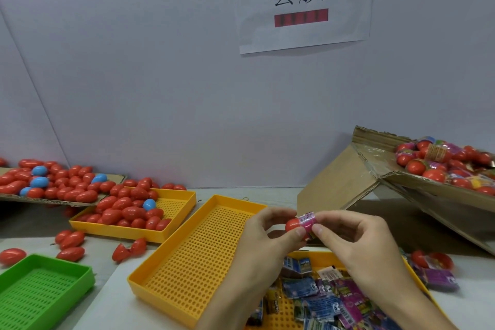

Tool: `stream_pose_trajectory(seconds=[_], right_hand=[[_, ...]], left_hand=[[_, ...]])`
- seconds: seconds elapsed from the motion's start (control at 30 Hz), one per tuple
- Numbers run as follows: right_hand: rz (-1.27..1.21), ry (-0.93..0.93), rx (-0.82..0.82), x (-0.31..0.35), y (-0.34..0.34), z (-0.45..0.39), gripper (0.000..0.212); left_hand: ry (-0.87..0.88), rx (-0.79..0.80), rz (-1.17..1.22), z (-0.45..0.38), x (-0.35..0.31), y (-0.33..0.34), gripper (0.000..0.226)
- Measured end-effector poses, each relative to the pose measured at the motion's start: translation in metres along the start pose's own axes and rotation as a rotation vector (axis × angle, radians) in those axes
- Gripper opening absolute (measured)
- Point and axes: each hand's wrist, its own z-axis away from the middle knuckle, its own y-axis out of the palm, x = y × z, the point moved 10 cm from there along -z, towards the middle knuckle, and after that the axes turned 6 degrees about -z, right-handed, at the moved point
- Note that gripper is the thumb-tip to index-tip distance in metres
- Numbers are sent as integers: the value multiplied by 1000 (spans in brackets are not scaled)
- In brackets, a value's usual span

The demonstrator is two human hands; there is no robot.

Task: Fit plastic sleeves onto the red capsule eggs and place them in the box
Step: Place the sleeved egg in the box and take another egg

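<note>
left hand (263, 233) pinching red egg (292, 224), right hand (351, 236) pinching sleeve (308, 221)

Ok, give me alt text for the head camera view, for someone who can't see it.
Two hands hold a red capsule egg over a table: the left hand grips it while the right hand pinches a pink plastic sleeve onto it. An empty yellow tray lies below, and a cardboard box of sleeved eggs sits at right.

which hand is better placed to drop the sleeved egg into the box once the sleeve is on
Probably the right hand. It already pinches the plastic sleeve on the red egg, and the cardboard box of finished eggs sits on its side. The left hand would have to cross over.
</note>
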Motion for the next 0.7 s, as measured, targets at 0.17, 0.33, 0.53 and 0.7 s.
stream_pose_trajectory(seconds=[0.17,0.33,0.53,0.7], right_hand=[[-135,32,-16,4,1,1,19],[-115,104,-91,-8,-5,0,21],[-142,58,-71,-1,-3,1,23],[-123,30,-26,0,0,1,15]], left_hand=[[17,0,-78,0,-2,-1,28],[44,41,-164,2,-5,5,30],[53,-6,-204,0,-5,0,24],[61,6,-213,-1,-7,2,24]])
